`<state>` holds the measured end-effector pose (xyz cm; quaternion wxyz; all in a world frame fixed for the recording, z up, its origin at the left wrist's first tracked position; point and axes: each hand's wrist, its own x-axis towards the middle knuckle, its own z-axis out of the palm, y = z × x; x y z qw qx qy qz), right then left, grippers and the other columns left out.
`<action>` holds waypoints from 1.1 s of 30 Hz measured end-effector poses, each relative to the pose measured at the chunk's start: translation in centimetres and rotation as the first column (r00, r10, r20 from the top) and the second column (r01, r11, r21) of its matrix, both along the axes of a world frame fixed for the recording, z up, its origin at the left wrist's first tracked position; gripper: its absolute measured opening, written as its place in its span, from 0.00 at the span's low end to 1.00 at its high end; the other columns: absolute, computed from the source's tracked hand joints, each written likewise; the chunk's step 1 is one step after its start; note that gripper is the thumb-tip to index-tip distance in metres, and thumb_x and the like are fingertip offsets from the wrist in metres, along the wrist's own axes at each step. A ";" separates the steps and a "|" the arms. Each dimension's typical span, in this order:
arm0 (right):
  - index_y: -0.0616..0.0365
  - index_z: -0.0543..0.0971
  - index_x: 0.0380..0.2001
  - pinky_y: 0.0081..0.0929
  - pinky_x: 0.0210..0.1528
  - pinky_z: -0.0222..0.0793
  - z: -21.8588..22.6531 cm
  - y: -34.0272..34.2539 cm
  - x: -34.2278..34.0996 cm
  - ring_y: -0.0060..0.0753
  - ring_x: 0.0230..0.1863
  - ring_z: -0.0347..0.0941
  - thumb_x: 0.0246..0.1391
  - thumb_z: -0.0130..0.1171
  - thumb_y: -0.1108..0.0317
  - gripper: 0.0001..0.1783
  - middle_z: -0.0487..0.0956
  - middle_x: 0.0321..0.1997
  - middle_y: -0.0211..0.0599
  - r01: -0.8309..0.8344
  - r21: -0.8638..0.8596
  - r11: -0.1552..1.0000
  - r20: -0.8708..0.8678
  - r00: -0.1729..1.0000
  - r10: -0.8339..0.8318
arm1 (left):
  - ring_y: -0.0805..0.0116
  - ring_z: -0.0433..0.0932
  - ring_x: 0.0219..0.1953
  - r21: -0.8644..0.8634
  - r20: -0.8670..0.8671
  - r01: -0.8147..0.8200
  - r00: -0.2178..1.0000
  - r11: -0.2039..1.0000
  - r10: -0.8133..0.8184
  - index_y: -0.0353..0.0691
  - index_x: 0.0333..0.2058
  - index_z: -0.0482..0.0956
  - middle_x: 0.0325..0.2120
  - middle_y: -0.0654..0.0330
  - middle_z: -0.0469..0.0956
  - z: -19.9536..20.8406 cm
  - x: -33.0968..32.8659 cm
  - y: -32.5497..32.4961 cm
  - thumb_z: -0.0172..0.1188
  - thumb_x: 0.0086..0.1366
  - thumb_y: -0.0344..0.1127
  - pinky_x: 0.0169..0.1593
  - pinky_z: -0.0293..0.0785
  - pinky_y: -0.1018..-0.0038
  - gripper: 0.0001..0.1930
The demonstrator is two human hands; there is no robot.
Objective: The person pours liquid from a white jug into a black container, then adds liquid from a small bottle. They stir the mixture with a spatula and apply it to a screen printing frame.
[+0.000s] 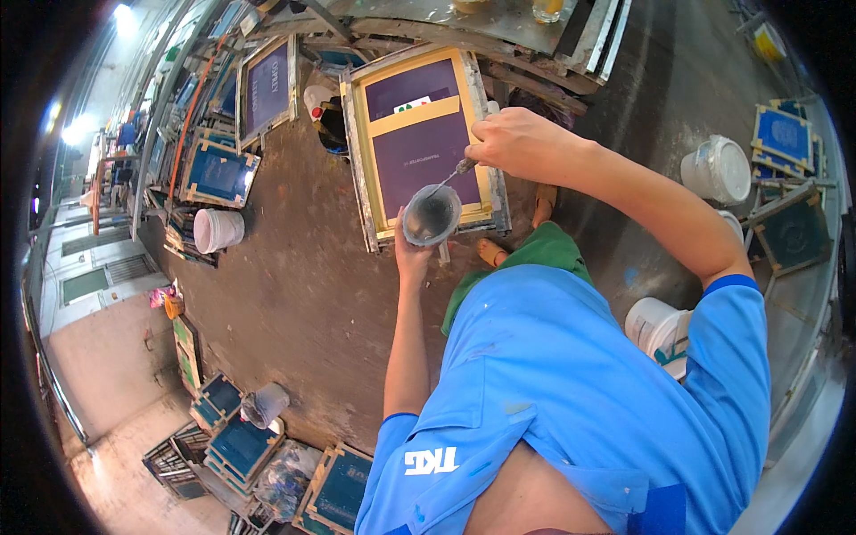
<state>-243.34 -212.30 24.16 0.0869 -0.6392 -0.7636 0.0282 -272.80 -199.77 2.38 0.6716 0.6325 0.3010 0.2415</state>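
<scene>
My left hand [411,256] is closed round a translucent greyish plastic cup [432,217], its mouth tilted up toward me. In my right hand [517,143] is the handle of a thin stirring tool [464,167]; its slim shaft reaches down into the cup. What lies inside the cup looks grey and is hard to make out. Just beyond both hands leans a screen-printing frame [421,153] with dark purple mesh and yellow tape round its edges. A strip of yellow tape crosses its upper part, beside a small white patch with coloured marks.
A worktable [499,31] stands at the far side. More screens [218,169] lean at the left, with a white bucket [218,230] beside them. Further buckets [716,169] and screens [785,138] stand at the right. Stacked screens [242,446] lie at the lower left.
</scene>
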 end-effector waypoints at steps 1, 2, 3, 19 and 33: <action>0.56 0.80 0.32 0.34 0.40 0.72 -0.3 0.3 -0.1 0.36 0.37 0.76 0.52 0.60 0.67 0.06 0.74 0.30 0.35 -0.022 0.009 1.000 0.012 1.000 0.022 | 0.63 0.63 0.66 0.032 -0.003 0.009 1.000 0.999 -0.009 0.43 0.67 0.55 0.66 0.57 0.58 -0.3 -0.2 0.2 0.70 0.47 0.17 0.67 0.65 0.66 0.49; 0.56 0.81 0.32 0.34 0.40 0.72 -0.4 0.6 -0.1 0.36 0.37 0.76 0.52 0.60 0.67 0.06 0.74 0.30 0.35 -0.039 0.017 0.999 0.025 0.999 0.038 | 0.64 0.62 0.67 0.063 -0.005 0.024 1.000 0.998 -0.024 0.43 0.67 0.56 0.67 0.57 0.57 -0.3 -0.1 0.2 0.70 0.47 0.17 0.68 0.64 0.66 0.49; 0.56 0.81 0.32 0.34 0.40 0.72 -0.4 0.8 -0.1 0.37 0.37 0.77 0.52 0.60 0.67 0.06 0.75 0.30 0.36 -0.054 -0.014 0.998 0.042 0.998 0.055 | 0.63 0.61 0.67 0.075 -0.002 0.020 1.000 0.997 -0.020 0.43 0.67 0.56 0.68 0.57 0.55 -0.4 -0.1 0.2 0.70 0.47 0.17 0.68 0.64 0.65 0.49; 0.56 0.82 0.33 0.41 0.42 0.73 3.6 2.7 -0.1 0.44 0.40 0.77 0.55 0.62 0.61 0.10 0.78 0.31 0.39 -0.129 -0.229 0.965 -0.033 0.992 0.124 | 0.63 0.59 0.68 0.076 0.088 -0.041 0.996 0.996 0.035 0.44 0.66 0.57 0.70 0.58 0.51 -1.1 0.1 -0.4 0.71 0.46 0.15 0.68 0.64 0.65 0.49; 0.58 0.83 0.37 0.43 0.46 0.71 3.1 3.9 1.4 0.48 0.42 0.76 0.56 0.60 0.63 0.11 0.81 0.34 0.42 -0.119 -0.315 0.941 -0.195 0.979 0.059 | 0.62 0.57 0.69 -0.083 0.142 -0.050 0.988 0.995 0.061 0.46 0.66 0.58 0.71 0.59 0.48 -0.6 0.8 -0.4 0.69 0.45 0.13 0.68 0.64 0.64 0.49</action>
